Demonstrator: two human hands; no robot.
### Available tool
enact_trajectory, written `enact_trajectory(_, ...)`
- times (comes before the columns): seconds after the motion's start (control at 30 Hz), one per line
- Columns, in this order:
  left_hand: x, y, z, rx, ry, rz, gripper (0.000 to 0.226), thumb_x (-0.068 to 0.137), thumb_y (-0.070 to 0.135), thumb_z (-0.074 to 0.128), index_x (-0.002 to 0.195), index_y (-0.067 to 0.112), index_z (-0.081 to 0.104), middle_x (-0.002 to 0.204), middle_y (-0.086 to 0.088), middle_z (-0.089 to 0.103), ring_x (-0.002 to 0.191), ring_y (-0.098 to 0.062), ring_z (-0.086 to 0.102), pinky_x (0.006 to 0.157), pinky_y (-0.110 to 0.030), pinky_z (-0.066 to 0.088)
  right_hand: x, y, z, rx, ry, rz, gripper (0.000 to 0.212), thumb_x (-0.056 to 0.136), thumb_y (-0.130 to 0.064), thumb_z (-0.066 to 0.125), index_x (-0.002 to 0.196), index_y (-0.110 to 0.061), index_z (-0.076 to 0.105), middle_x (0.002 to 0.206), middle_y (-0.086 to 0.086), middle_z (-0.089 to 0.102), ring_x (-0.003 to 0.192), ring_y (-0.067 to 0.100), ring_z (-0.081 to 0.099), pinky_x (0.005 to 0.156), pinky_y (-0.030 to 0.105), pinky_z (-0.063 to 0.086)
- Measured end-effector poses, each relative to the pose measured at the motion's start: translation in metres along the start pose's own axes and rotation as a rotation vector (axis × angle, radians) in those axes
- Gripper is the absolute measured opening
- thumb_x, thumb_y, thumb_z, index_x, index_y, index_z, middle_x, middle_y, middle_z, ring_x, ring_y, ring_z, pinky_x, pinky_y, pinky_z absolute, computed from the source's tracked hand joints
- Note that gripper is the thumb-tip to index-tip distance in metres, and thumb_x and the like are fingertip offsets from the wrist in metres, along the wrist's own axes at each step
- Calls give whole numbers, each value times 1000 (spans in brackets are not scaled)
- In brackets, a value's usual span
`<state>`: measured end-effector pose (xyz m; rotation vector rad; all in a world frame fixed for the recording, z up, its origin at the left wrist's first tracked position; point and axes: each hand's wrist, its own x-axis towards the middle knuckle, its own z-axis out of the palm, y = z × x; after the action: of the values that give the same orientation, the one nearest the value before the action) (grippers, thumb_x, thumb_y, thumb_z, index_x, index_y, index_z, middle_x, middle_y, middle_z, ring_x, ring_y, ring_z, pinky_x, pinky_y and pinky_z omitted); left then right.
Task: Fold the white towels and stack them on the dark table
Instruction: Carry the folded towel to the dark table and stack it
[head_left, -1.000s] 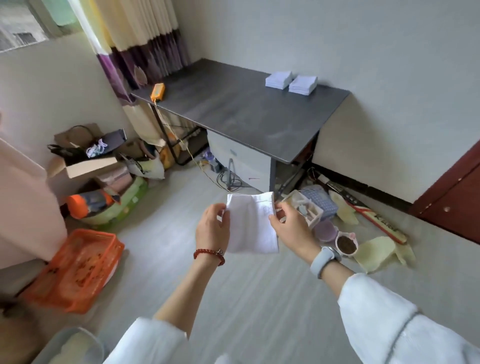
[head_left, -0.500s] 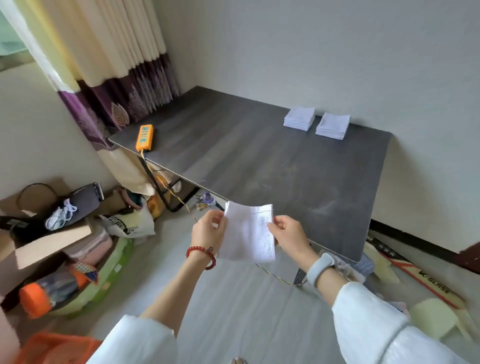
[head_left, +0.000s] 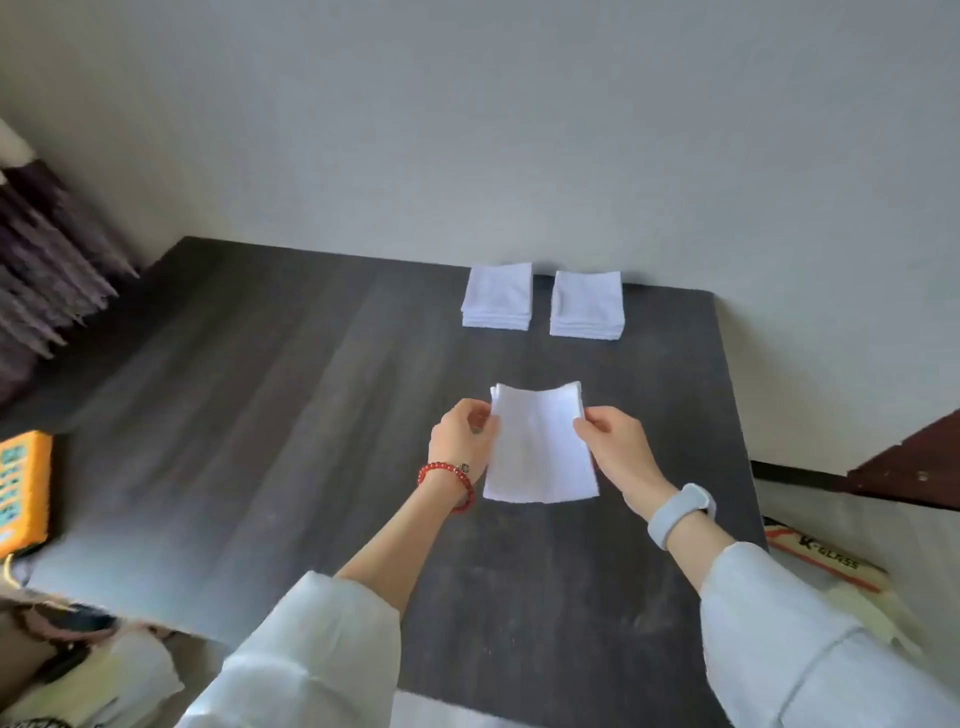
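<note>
Towel, white and folded into a layered rectangle, hangs above the middle of the dark tabletop, held between both hands. The left hand pinches its left edge near the upper corner, fingers curled round the cloth, so that grip is closed on the towel. The right hand pinches the right edge at about the same height, thumb and fingers folded over the cloth, its grip likewise closed on the towel. The towel's lower part hangs free between the two wrists; whether its bottom edge touches the tabletop cannot be told.

From the towel, at 12 o'clock and well apart, two stacks of folded white towels sit at the far edge of the tabletop against the grey wall: the left stack toward 11 o'clock, the right stack toward 1 o'clock. They stand side by side with a narrow strip of dark surface between them, not touching.

A red bead bracelet circles the left wrist, and a pale watch the right one; both arms wear light sleeves. At 9 o'clock, on the tabletop's left edge, lies an orange power strip. At 10 o'clock, dark purple curtain folds hang beside the wall.
</note>
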<state>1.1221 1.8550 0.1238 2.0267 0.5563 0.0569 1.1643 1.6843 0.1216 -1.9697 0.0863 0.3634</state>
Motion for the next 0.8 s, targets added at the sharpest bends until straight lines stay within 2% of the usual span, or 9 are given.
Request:
enact_trajectory(0.1,75,33,19,-22,-56,11,23,90,20,53,111,12,59,100,2,60,88,-13,53,80,-23,43,66,-23,-12,17,72,16,13,89,-11,48,93,-5,59,93,12,61,85,25,57,74,34,44)
enact_trajectory(0.23,165,72,51,-28,-108,36,26,93,23,50,115,11,56,105,-1,60,89,-15,53,75,-23,41,154,-46,-30,6,179,-2,21,89,-10,47,98,5,57,101,25,59,76,25,50,68,34,40)
enact_trajectory(0.3,203,86,69,-37,-128,48,25,93,22,49,115,11,55,104,-1,59,86,-13,51,72,-22,38,191,-53,-40,-1,227,-8,20,90,-10,46,100,1,59,103,20,60,80,28,53,72,36,44)
enact_trajectory(0.37,235,94,85,-43,-144,47,25,94,22,48,114,11,55,103,-2,60,85,-15,51,73,-23,39,225,-54,-48,-6,247,-15,19,90,-11,46,102,-5,59,103,13,61,82,22,53,73,33,42)
enact_trajectory(0.47,274,99,106,-18,-160,43,26,94,22,47,116,10,55,101,0,58,85,-14,50,73,-22,38,266,-48,-55,-19,271,2,22,91,-13,45,107,-9,59,102,8,62,85,20,53,74,31,41)
enact_trajectory(0.7,334,85,139,86,-182,4,25,94,24,45,113,11,56,108,-2,62,84,-15,51,72,-23,39,324,-26,-52,-33,279,63,23,91,-14,45,110,-10,59,104,9,63,92,25,57,85,40,47)
enact_trajectory(0.8,343,79,148,143,-189,-9,25,94,23,45,112,12,57,103,-6,64,80,-17,52,69,-24,39,333,-17,-51,-59,265,92,26,92,-14,46,114,-11,57,105,6,61,91,20,54,83,36,46)
